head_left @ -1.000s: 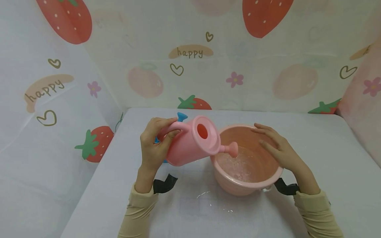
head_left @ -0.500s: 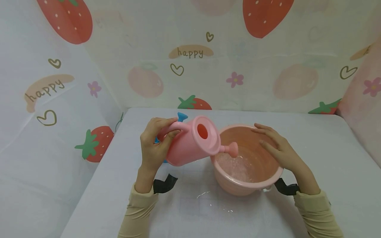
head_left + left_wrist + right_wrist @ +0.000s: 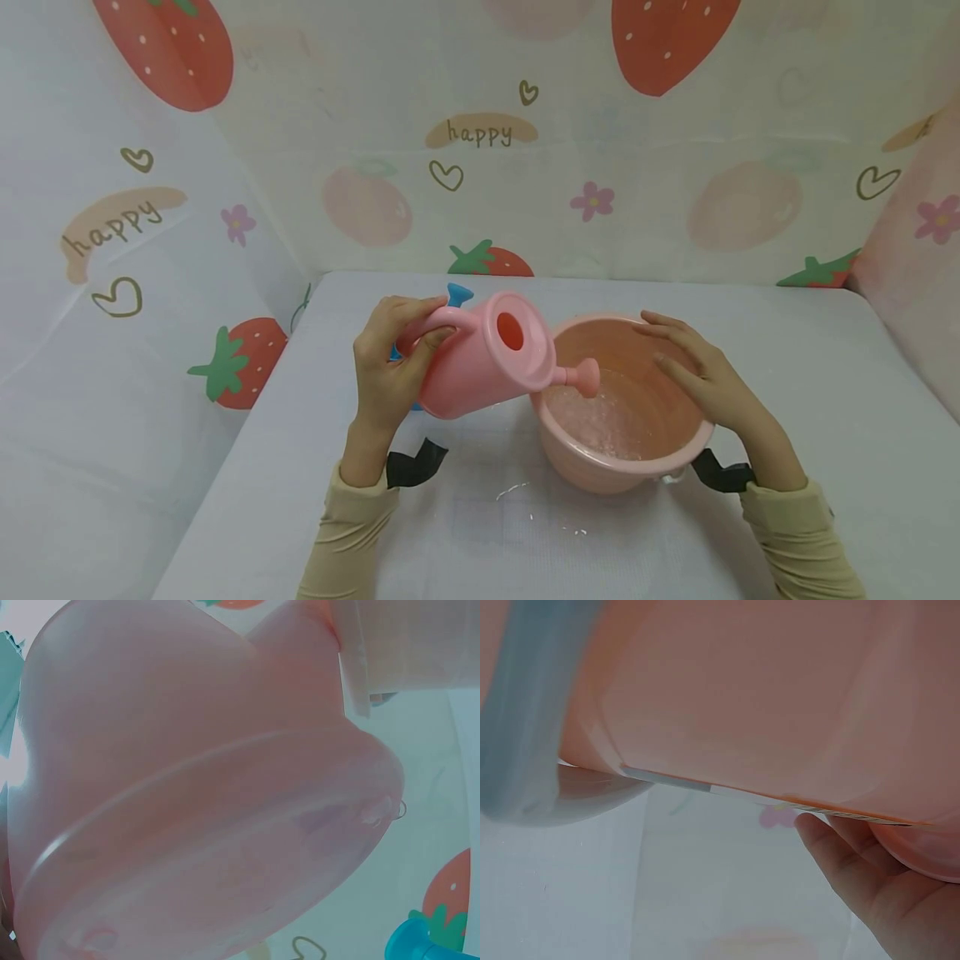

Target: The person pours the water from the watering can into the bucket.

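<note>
My left hand [image 3: 393, 354] grips the handle of a pink watering can [image 3: 480, 367]. The can is tilted right, so its sprinkler head [image 3: 588, 377] hangs over a pink bucket [image 3: 592, 481] with rippling water [image 3: 600, 417] inside. My right hand [image 3: 693, 371] holds the bucket's right rim, thumb toward the inside. The can's pink underside [image 3: 202, 847] fills much of the left wrist view. In the right wrist view the bucket's outer wall [image 3: 742, 697] is close, with fingers [image 3: 840, 862] beside its rim and a pale handle [image 3: 532, 697] at left.
Behind the watering can stands a mostly hidden blue thing with a flared head [image 3: 459, 294]. Small water drops [image 3: 573, 532] lie on the white table cover [image 3: 480, 558]. Strawberry-patterned sheets [image 3: 525, 200] enclose the table's back and sides.
The water's ripples in the bucket shift from frame to frame. Both hands, the watering can and the bucket stay where they were.
</note>
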Demonstrator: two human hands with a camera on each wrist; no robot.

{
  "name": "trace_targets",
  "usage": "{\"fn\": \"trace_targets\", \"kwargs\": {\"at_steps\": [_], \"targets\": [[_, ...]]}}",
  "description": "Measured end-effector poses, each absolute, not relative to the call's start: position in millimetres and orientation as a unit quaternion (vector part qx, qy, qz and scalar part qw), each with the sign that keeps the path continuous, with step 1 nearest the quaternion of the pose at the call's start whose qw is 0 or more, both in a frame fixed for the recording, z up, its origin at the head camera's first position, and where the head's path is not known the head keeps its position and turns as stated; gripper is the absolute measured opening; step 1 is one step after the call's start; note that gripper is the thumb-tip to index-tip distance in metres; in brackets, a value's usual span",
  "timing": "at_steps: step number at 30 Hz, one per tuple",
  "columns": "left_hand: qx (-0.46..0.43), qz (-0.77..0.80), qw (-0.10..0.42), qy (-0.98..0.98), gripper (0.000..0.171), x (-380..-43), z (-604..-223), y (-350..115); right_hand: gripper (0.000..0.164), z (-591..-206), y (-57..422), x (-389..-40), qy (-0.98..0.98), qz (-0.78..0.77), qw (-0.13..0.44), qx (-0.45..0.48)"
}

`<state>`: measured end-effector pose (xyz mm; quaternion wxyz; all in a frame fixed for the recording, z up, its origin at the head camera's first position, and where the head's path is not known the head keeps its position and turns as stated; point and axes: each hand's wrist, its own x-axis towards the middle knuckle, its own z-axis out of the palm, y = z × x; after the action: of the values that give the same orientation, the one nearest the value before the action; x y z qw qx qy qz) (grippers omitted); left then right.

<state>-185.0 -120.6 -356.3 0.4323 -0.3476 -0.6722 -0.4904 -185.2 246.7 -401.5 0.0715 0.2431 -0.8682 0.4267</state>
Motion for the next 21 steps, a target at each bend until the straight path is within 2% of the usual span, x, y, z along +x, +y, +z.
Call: {"fn": "trace_targets", "kwargs": {"at_steps": [21], "targets": [[-0.347,-0.493,0.431,-0.672,0.033,-185.8,-357.6,-120.2,0.041,-399.3,245.9,-183.5,-0.864,0.436,0.069,0.242]]}}
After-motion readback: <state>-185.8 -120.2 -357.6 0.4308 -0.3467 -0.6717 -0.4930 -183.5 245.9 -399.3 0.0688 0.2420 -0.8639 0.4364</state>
